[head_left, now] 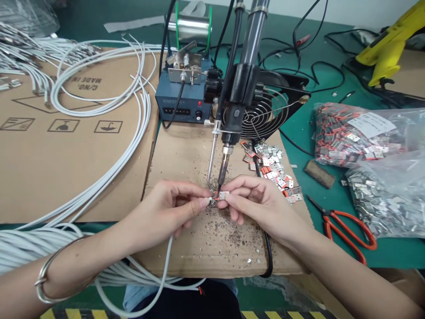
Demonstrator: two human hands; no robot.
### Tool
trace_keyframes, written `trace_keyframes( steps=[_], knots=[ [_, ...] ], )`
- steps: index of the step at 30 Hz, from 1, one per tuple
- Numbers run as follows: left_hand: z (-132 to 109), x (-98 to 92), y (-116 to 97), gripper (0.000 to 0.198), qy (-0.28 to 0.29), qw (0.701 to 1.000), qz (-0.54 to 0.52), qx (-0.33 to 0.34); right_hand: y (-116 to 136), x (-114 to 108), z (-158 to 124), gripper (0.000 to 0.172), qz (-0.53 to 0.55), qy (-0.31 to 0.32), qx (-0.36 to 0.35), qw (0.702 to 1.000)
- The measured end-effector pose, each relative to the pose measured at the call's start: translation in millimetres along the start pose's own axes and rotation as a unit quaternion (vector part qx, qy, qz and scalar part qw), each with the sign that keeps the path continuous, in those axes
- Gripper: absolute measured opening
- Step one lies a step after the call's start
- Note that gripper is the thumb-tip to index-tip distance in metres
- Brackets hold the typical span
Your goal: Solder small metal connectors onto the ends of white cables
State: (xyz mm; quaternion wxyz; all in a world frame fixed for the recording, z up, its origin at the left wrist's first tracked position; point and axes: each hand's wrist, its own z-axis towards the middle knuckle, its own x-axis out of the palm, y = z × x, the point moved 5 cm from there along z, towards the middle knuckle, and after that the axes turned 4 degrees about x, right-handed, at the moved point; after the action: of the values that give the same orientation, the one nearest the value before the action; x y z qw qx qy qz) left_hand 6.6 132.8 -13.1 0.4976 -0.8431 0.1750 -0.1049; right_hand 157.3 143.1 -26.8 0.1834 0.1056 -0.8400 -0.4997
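Note:
My left hand (182,206) pinches the end of a white cable (167,261), whose length hangs down below my palm. Between the thumb and fingers of my right hand (254,199) is a small metal USB connector (224,195) with an orange part at its wire side. The cable end and the connector meet under the tip of the soldering iron (224,166), which is clamped upright above the cardboard. A thin metal solder feed tube (212,155) comes down beside the tip. Whether the tip touches the joint is too small to tell.
A blue solder feeder (181,99) carries a solder spool (193,30) behind my hands. Loose connectors (274,166) lie right of the iron, near a fan (262,115). Further right are bagged connectors (352,137) and orange-handled cutters (348,230). White cables (129,146) cover the left side.

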Motion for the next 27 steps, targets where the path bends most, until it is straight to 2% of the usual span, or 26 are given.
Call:
trace_keyframes(
  steps=[12,27],
  knots=[
    [-0.9,0.9,1.3,0.013,0.014,1.0,-0.012,0.011,0.6,-0.5,-0.9,0.014,-0.013,-0.01,0.007,1.0],
    [2.1,-0.2,3.7,0.015,0.0,0.999,0.026,-0.032,0.1,1.0,-0.6,0.012,-0.038,-0.027,-0.002,0.999]
  ],
)
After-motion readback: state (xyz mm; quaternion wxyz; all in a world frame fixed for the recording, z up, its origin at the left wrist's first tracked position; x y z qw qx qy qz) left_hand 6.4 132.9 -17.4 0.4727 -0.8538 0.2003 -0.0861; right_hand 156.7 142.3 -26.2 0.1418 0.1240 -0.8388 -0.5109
